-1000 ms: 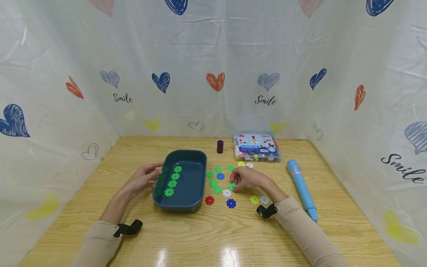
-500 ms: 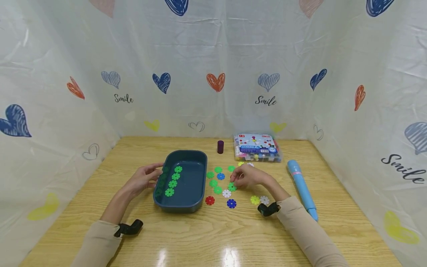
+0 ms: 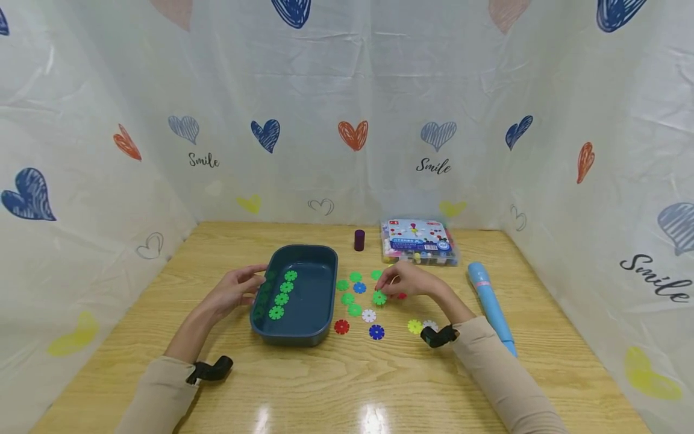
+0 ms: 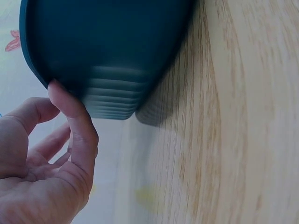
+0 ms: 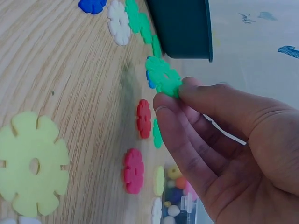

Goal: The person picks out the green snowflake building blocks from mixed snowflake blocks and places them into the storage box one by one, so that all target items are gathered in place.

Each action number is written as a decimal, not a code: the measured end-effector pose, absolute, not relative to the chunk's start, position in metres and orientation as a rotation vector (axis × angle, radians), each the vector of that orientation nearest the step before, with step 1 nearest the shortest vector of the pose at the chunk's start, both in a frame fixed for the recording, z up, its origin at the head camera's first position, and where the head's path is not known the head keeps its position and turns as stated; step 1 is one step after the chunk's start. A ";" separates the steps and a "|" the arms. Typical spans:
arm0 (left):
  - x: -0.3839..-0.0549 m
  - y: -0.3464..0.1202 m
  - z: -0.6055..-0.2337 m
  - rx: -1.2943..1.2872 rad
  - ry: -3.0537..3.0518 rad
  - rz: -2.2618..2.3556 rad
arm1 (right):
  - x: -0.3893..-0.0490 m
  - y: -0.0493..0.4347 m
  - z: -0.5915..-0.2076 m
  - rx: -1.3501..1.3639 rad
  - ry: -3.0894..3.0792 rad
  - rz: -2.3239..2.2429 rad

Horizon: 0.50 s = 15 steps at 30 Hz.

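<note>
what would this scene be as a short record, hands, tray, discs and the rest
left hand: touches the tray's rim
right hand: pinches a green disc off the table
in tray: four green discs in a row
loose discs: green, blue, white, red, yellow, right of tray
back: purple cylinder, upright, left of box
far right: blue rod, lying

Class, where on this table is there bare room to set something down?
The table is bare in front of the tray, between the sleeves, and behind the left hand, left of the tray. It is crowded between the tray and the right hand, where loose discs lie.
</note>
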<state>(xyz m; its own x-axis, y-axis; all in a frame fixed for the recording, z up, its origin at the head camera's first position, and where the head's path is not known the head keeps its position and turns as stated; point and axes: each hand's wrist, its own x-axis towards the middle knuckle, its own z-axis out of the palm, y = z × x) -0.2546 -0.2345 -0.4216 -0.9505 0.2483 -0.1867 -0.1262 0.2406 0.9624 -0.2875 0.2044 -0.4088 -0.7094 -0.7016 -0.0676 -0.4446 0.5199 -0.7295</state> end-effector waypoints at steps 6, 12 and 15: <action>-0.255 -0.235 -0.423 0.125 2.202 1.781 | -0.288 0.201 -0.408 -0.920 2.410 -1.053; -0.255 -0.235 -0.425 0.133 2.202 1.786 | -0.288 0.196 -0.403 -0.855 2.396 -1.115; -0.255 -0.235 -0.424 0.136 2.210 1.780 | -0.289 0.194 -0.399 -0.853 2.412 -1.124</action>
